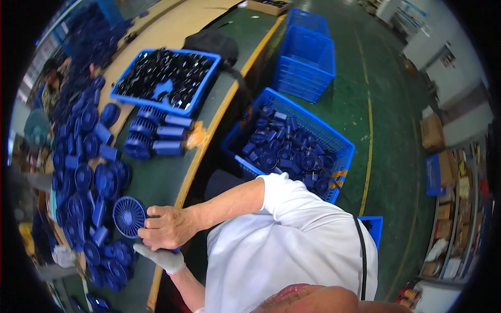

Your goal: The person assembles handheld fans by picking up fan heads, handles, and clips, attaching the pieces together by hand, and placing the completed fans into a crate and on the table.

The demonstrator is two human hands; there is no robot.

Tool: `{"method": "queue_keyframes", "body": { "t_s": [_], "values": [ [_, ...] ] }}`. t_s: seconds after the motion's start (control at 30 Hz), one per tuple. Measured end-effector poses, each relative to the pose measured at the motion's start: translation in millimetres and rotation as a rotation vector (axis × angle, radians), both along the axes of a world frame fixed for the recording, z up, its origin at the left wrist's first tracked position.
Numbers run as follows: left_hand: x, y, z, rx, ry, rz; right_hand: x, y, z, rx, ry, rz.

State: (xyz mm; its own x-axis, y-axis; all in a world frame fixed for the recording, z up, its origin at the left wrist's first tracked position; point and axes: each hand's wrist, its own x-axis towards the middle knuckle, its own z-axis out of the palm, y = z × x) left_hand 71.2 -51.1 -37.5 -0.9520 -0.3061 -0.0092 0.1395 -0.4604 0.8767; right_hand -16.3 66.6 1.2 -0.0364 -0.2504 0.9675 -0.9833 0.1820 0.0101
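A dark blue handheld fan point(129, 217) with a round grille is between my hands at the table's edge. My bare right hand point(168, 228) is closed around it just beside the grille, hiding most of its handle. My left hand point(163, 259), in a pale glove, grips the handle from below; a bit of blue shows between the two hands, and some fingers are hidden. Beyond lies a heap of similar blue fans point(107, 180) on the green tabletop point(156, 195). Several more fans point(156, 131) are lined up side by side to the right of the heap.
A blue tray point(200, 94) of small shiny black parts sits on the table. Beside the table, a blue crate point(342, 148) holds many blue fan pieces; stacked blue crates point(305, 65) stand farther along the floor. Another person point(50, 88) is across the table. Shelves point(456, 208) hold boxes.
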Motion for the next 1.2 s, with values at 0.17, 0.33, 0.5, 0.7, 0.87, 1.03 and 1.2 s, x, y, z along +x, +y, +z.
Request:
{"method": "queue_keyframes", "body": {
  "t_s": [0.17, 0.33, 0.5, 0.7, 0.87, 1.03, 1.2],
  "values": [
    [-24, 13, 4, -0.045, -0.047, 0.082, -12, 16, -8, 0.119, -0.187, 0.135],
    [-34, 24, 33, -0.108, -0.257, 0.119, -14, 44, -12, 0.01, -0.569, 0.032],
    [-34, 26, 32, -0.213, -0.248, 0.124, -13, 42, -32, 0.087, -0.826, 0.184],
    [-35, 21, 31, 0.048, -0.305, -0.204, -12, 23, -25, -0.113, -1.978, 0.679],
    [-43, 27, 36, 0.106, -0.376, -0.17, -17, 21, -21, -0.229, -2.145, 0.689],
    [-40, 26, 39, -0.041, -0.387, -0.204, -12, 22, -4, -0.178, -1.921, 0.561],
    [-49, 29, 32, -0.068, -0.335, -0.15, -19, 29, 3, 0.027, -1.604, 0.488]
  ]
}}
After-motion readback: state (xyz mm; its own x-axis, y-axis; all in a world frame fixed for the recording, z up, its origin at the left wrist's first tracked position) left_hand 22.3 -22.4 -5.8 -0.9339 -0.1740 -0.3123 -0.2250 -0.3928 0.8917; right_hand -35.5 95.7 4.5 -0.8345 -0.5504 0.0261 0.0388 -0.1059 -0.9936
